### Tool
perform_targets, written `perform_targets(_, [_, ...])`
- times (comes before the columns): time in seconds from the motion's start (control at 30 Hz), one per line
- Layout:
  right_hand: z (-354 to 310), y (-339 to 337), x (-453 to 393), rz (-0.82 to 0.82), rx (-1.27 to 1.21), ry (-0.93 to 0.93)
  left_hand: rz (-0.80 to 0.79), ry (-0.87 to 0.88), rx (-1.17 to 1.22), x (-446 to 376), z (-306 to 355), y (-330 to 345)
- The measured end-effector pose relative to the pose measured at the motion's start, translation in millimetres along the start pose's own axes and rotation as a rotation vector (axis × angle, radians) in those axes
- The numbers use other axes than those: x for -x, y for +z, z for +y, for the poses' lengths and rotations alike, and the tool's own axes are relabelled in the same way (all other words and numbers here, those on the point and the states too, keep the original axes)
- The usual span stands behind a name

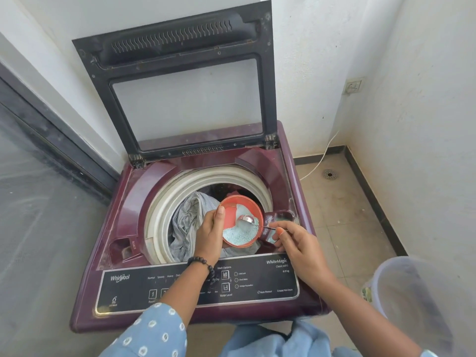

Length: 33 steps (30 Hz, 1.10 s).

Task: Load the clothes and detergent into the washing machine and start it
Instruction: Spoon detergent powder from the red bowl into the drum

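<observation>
Low in the frame, just right of the middle, the right hand (296,244) pinches the thin handle of a spoon (248,219) between thumb and fingertips, so this hand is closed on the spoon. The spoon's round end sits in the blue powder (238,234), and it looks like a scoop is being taken. Just left of it, the left hand (210,234) holds the red bowl (242,220), thumb on the rim and fingers curled under, so it is clamped on the bowl. The bowl is held tipped toward the right hand, likely so the powder slides down to where the spoon can reach it. It is also held over the open drum, just beside the small drawer (279,220) at the right edge of the opening (any spill would likely fall into the washer (123,202), not on the floor). Under the bowl, grey clothes (188,222) lie in the drum, so that part of the job looks done. Farther back, in the upper middle, the lid (185,81) stands open against the wall. My guess is the powder goes into the drawer next.
</observation>
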State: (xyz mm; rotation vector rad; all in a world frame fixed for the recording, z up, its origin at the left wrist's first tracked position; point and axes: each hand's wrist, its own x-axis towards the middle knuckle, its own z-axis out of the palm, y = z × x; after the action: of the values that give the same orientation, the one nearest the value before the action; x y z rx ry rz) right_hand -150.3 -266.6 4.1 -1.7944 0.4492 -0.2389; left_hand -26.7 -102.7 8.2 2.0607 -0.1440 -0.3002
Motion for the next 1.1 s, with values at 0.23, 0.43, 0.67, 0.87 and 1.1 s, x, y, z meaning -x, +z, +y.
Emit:
perform_targets(0.23, [-2, 2, -3, 0.015, -0.123, 0.057, -0.009, 0.041, -0.021, -5, -4, 2])
perform_targets(0.43, [-6, 2, -6, -0.008, -0.232, 0.130, 0.018, 0.063, 0.001, -5, -5, 1])
perform_targets(0.67, [-15, -6, -13, -0.042, -0.579, 0.303, 0.003, 0.044, 0.017, -5, -2, -2])
perform_targets(0.87, [-16, -15, -19, -0.052, -0.732, 0.374, -0.001, 0.044, 0.028, -3, 2, -2])
perform_targets(1.1, [-16, -16, -23, -0.052, -0.767, 0.413, -0.001, 0.049, 0.040, -4, 2, -5])
